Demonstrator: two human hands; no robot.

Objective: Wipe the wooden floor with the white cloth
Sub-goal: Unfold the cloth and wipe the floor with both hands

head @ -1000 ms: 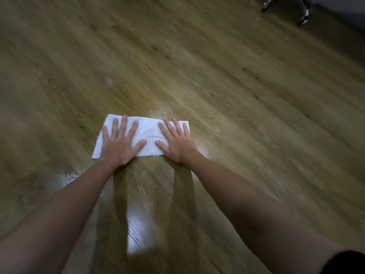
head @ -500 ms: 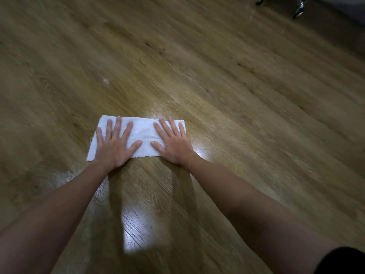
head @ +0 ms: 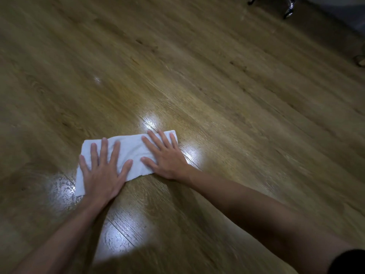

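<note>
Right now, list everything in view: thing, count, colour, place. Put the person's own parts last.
white cloth: one, white, folded into a long strip, flat on the floor at centre-left, under both hands.
wooden floor: one, brown planks with bright glare patches, fills the view.
caster wheels: at least two, dark with shiny metal, top right edge; what they belong to is cut off.
dark curved object: one, right edge, too cut off to identify.
left hand: one, flat and spread on the cloth's left end.
right hand: one, flat and spread on the cloth's right end.
dark sleeve: one, black, bottom right corner.
</note>
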